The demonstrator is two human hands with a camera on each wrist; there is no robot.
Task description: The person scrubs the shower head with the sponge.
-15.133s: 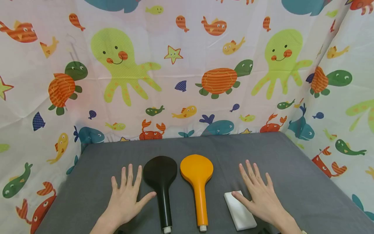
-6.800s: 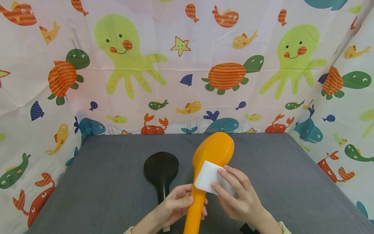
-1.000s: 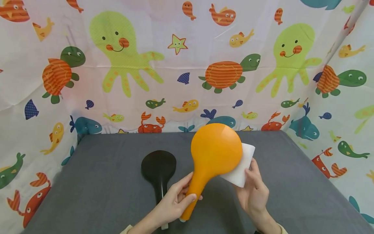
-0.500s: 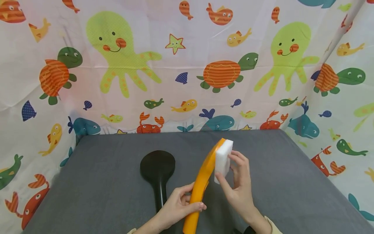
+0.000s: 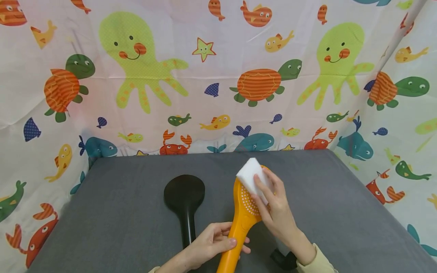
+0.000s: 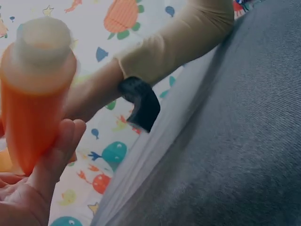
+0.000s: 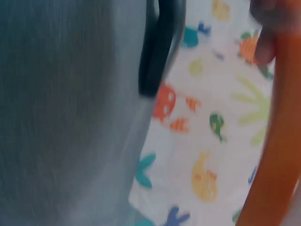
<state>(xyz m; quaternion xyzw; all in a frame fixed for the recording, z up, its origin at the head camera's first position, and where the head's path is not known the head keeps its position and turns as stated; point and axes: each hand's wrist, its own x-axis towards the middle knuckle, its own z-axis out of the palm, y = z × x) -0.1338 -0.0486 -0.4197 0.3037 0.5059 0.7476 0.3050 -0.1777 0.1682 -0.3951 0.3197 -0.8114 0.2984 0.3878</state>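
My left hand [image 5: 213, 244] grips the handle of a yellow-orange shower head [image 5: 241, 218], which is held up at a tilt over the table. Its dotted nozzle face is turned toward the right and partly covered. In the left wrist view the handle's whitish end fitting [image 6: 44, 42] rises above the left thumb. My right hand [image 5: 280, 208] holds a white sponge [image 5: 250, 174] against the upper part of the nozzle face. The right wrist view is blurred, with the orange handle [image 7: 277, 136] along its right side. A black shower head [image 5: 184, 193] lies face down left of my hands.
A grey cloth [image 5: 129, 212] covers the table. Behind it and along both sides hangs a white curtain [image 5: 205, 106] printed with sea animals. A black strap piece [image 5: 284, 259] sits at the right wrist.
Both hands were spread open over the table; since then the orange shower head and sponge were picked up. Lately the head has turned from its smooth back to its nozzle face, the sponge moving onto it.
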